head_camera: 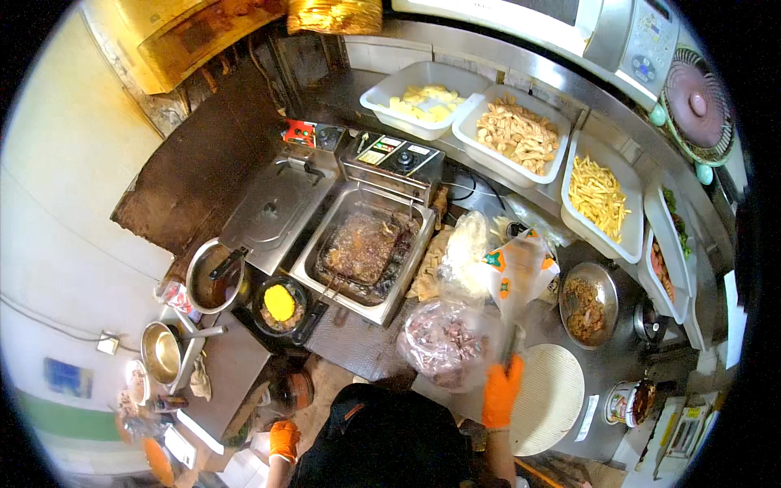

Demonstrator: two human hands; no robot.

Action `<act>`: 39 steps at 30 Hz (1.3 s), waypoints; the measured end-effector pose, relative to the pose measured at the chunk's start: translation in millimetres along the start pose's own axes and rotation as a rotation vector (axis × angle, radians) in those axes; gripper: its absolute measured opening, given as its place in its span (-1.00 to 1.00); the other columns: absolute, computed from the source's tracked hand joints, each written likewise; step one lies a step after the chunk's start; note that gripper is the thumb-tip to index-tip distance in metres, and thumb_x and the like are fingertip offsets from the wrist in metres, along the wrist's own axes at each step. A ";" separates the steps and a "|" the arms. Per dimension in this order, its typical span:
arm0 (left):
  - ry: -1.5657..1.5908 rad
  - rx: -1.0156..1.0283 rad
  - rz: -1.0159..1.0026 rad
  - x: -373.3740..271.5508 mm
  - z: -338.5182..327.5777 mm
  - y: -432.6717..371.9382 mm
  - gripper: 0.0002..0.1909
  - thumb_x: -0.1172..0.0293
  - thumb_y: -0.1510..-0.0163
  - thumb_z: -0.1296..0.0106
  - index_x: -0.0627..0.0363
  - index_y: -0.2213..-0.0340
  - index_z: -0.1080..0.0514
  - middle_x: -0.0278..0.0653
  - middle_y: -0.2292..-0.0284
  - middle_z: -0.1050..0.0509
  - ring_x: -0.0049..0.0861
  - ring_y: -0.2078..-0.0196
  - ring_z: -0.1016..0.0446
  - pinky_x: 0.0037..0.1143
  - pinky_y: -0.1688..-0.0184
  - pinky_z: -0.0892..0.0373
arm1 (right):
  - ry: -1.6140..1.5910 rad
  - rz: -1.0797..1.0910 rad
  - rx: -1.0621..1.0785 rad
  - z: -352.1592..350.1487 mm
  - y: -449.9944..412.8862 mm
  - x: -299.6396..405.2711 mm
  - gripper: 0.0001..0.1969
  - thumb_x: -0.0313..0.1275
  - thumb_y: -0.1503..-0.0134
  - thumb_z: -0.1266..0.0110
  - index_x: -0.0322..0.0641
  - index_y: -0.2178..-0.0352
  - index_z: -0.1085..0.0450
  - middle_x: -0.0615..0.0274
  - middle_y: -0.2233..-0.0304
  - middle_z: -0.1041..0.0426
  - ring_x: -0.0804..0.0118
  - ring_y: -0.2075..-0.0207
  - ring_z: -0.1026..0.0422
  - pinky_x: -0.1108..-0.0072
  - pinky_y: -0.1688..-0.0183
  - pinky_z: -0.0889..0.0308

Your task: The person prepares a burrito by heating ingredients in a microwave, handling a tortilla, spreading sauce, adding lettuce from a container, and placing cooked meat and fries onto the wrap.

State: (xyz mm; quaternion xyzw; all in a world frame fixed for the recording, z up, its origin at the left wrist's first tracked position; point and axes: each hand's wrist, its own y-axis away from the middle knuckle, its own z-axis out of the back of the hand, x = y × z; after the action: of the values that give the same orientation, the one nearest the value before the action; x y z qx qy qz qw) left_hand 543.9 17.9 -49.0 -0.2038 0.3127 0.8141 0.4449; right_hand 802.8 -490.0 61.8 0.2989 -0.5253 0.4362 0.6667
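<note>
My right hand [503, 393], in an orange glove, grips a long tool [511, 344] that is blurred and appears dark near the hand. The tool extends upward beside a clear plastic bag of dark reddish pieces [448, 341]. My left hand [284, 440], gloved in orange too, is low at the left with curled fingers; whether it holds anything is unclear. Ahead, food bubbles in dark oil inside a steel deep fryer [392, 312]. To its left, a small black pan [262, 308] holds a bright yellow round item. A round ridged white board [549, 396] lies right of my right hand.
White tubs of sliced potatoes [379, 100], tan strips [467, 129] and French fries [573, 213] line the back. A steel bowl of crumbly food [606, 283] stands at right. A lidded fryer [268, 207] and a pot of dark liquid [194, 268] are at left.
</note>
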 end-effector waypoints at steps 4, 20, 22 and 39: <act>0.487 -0.112 0.115 -23.7 2.7 -43.7 -0.86 0.36 -0.18 -0.05 0.16 0.27 -0.46 -0.28 0.43 -0.50 -0.50 0.45 -0.45 -0.50 0.39 -0.37 | 0.398 0.150 0.494 -87.5 -47.0 171.3 -0.48 -0.32 -0.16 -0.03 -0.14 -0.16 -0.27 -0.10 0.27 -0.53 -0.15 0.27 -0.51 0.17 0.18 -0.36; 0.593 -0.068 0.428 -32.5 45.9 -34.1 -0.86 0.37 -0.23 -0.05 0.19 0.31 -0.44 -0.36 0.51 -0.45 -0.65 0.53 -0.37 -0.59 0.45 -0.32 | 1.190 0.321 0.728 -260.8 -72.1 183.0 -0.64 -0.40 -0.16 0.03 -0.20 0.00 -0.38 -0.11 0.40 -0.57 -0.12 0.28 -0.56 0.14 0.22 -0.43; 0.803 -0.079 0.399 9.4 30.6 -44.5 -0.87 0.38 -0.23 -0.04 0.19 0.30 -0.44 -0.36 0.52 -0.45 -0.64 0.54 -0.36 -0.59 0.46 -0.32 | 1.145 0.270 0.794 -254.8 -57.3 190.8 -0.67 -0.34 -0.19 0.06 -0.22 0.05 -0.39 -0.15 0.34 -0.56 -0.21 0.24 -0.53 0.12 0.17 -0.41; 1.943 0.801 0.231 -235.9 178.8 -128.9 -0.23 -0.37 -0.23 0.41 -0.23 -0.29 -0.16 -0.13 -0.24 -0.27 -0.05 -0.28 -0.21 0.17 -0.29 0.01 | 0.628 0.105 0.513 -154.3 26.7 212.7 -0.31 -0.09 -0.17 -0.10 -0.32 -0.21 -0.24 -0.12 -0.28 -0.18 0.01 -0.28 -0.19 0.29 -0.22 -0.22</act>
State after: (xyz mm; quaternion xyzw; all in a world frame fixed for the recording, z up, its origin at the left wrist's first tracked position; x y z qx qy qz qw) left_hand 767.1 53.3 181.6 -0.5753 0.7977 0.1760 -0.0419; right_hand 861.1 -289.1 223.1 0.2805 -0.1848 0.6564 0.6755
